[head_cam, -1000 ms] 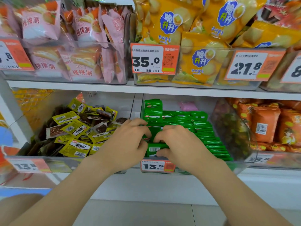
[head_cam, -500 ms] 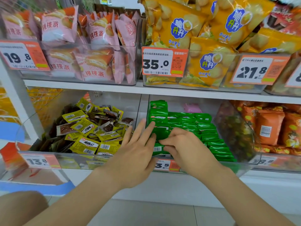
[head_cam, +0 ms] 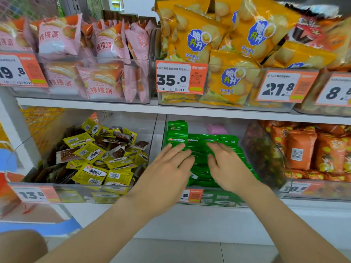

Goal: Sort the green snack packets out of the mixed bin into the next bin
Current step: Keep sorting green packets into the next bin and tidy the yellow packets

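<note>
- Now left grip [head_cam: 167, 168] and right grip [head_cam: 227, 168], both released with fingers straight, rest flat on the green snack packets [head_cam: 177, 130].
- These fill the clear bin [head_cam: 218, 199] at the lower shelf [head_cam: 106, 209] front edge, just right of the mixed bin [head_cam: 76, 195].

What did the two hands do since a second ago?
Both hands let go. The left hand and right hand were curled round green packets at the front of their bin; now the fingers are straight and spread over the rows, hands further apart. The green packets stayed in their bin; the yellow packets in the left bin did not move.
</note>
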`<state>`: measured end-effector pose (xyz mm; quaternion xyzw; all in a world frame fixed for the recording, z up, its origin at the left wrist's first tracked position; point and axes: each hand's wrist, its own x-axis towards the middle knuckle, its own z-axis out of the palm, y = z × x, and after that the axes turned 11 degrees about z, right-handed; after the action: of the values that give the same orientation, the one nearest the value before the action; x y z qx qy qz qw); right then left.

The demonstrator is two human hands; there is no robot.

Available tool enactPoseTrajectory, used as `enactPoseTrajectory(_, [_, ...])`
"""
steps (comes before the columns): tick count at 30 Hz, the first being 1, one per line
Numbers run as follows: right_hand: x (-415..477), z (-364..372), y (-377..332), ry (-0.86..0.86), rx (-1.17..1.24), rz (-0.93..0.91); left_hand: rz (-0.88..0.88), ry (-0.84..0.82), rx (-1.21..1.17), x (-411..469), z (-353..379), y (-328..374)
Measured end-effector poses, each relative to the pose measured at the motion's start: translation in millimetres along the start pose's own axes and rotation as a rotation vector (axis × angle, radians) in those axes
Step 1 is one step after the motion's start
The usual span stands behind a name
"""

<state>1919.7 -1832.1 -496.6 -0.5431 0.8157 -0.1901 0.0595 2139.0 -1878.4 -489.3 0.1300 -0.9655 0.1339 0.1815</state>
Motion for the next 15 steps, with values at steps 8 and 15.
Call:
enactPoseTrajectory(8, [43, 24, 33, -0.434, -0.272, 0.364, -0.24, -0.349, -0.146, 25, 26, 23])
enactPoseTrajectory(15, [41, 26, 24, -0.534, -0.18, 0.259, -0.306, -0.538, -0.176, 20, 24, 9])
